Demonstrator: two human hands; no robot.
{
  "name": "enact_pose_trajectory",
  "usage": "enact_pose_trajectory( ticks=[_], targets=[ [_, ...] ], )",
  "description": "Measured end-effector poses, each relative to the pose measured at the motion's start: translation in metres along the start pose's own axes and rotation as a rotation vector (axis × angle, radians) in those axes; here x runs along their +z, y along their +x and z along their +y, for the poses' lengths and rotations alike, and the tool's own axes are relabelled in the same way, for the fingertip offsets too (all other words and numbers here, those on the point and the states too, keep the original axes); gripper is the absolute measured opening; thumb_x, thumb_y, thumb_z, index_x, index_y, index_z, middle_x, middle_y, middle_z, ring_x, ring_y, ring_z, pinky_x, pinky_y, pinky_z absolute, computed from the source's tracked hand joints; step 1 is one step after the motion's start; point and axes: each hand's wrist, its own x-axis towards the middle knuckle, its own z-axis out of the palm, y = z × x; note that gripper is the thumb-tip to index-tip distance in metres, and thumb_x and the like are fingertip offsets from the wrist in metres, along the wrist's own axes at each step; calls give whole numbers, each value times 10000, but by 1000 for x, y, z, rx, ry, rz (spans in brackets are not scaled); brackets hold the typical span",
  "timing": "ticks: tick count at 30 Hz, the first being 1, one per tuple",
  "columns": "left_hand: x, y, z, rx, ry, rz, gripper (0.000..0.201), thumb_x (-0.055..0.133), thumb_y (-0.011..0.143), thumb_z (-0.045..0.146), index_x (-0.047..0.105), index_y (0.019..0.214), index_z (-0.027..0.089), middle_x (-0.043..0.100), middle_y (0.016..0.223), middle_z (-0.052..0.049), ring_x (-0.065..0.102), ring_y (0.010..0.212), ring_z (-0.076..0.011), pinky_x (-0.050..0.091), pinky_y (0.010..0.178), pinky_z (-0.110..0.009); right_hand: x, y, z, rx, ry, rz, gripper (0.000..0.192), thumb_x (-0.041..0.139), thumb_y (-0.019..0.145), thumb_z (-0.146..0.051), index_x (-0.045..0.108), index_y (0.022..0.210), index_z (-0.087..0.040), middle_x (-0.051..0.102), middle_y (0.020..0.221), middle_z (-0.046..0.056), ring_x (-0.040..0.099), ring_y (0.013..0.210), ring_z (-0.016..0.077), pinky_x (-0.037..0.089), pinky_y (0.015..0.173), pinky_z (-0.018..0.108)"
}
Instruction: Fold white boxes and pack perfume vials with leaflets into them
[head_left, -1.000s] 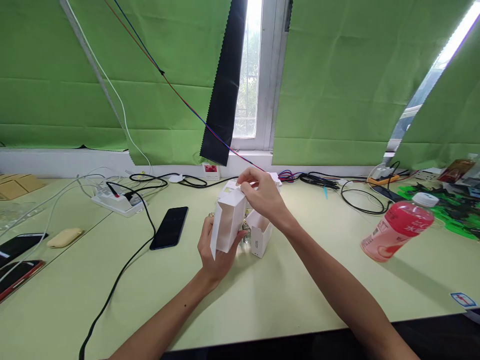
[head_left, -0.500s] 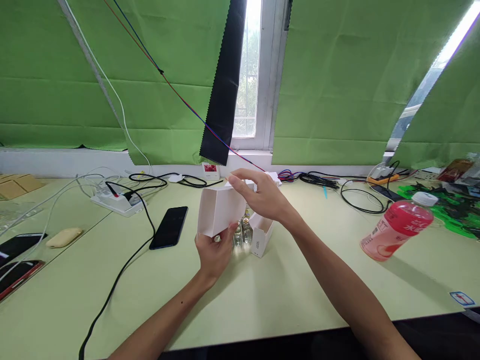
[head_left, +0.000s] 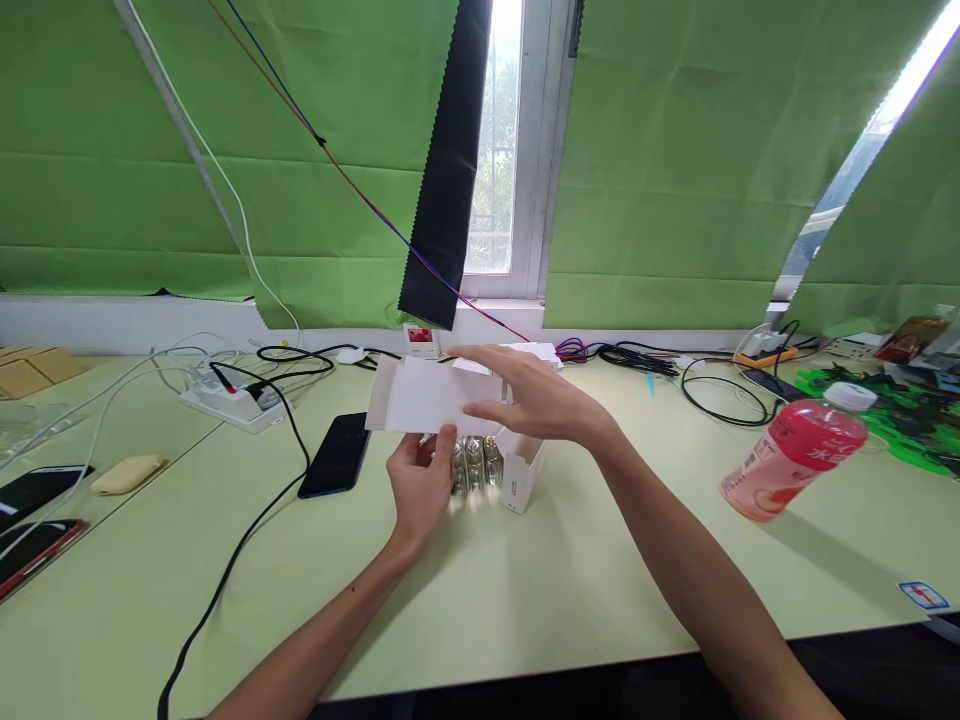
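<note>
Two hands on one white carton above the table.

Nearest, the left hand (head_left: 420, 485) pinches the white carton (head_left: 431, 396) from below; the right hand (head_left: 536, 400), fingers spread flat, rests against its far end. Under the carton stand small glass vials (head_left: 472, 465), seemingly three, already out, beside a smaller open box (head_left: 521, 470). Left of the carton lies a black phone (head_left: 335, 455); boxing looks undone.

Small glass bottles (head_left: 472, 466) partly hidden behind left hand (head_left: 418, 487) and white box (head_left: 431, 397); count unclear. Print on small open carton (head_left: 520, 475) too small to read. Right hand (head_left: 534, 402) covers box's right end. Dark phones (head_left: 30, 520) cut off by left edge. Bottle label (head_left: 780, 462) unreadable. Sticker (head_left: 927, 598) near right corner blurred. Clutter (head_left: 900, 400) far right indistinct.
</note>
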Motion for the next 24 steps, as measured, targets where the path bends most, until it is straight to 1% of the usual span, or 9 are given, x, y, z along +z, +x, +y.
enact_pose_trajectory(
  ticks=[3,8,11,16,18,24],
  targets=[
    [2,1,3,-47,-32,-23,462,857,715,508,544,703,169,395,506,87,325,401,-38,269,366,-167,-1,-2,3,-4,-19,-34,665,719,885,-234,469,1500,-261,553,1506,99,492,1399,280,399,1147,532],
    [1,4,2,-90,-55,-48,517,849,702,568,521,694,169,450,520,66,318,383,-31,228,339,-164,-3,-3,3,-8,-50,-86,730,749,838,-195,456,1502,-271,543,1496,110,485,1387,287,429,1115,519],
    [0,6,1,-107,-86,-58,539,840,700,598,511,684,171,441,515,67,307,383,-31,232,334,-162,-3,-2,1,-7,-62,-107,762,761,825,-182,440,1512,-255,537,1493,123,480,1378,294,432,1109,515],
    [0,9,3,-130,-148,-75,522,835,721,578,516,681,167,412,523,72,298,388,-26,227,330,-148,-2,-3,1,-28,-53,-128,815,783,797,-174,428,1519,-301,527,1494,106,483,1368,312,429,1106,533],
    [-1,10,4,-143,-174,-87,518,837,724,572,520,682,164,390,527,77,287,392,-23,221,327,-139,-1,-3,1,-27,-59,-139,833,791,784,-166,425,1521,-301,515,1503,111,482,1368,313,427,1112,535],
    [-1,11,4,-177,-221,-129,560,820,711,632,521,666,160,372,533,77,276,399,-20,228,318,-136,-1,-5,0,-6,-79,-166,872,813,762,-154,413,1524,-294,497,1513,119,474,1371,316,422,1126,537]
  ],
)
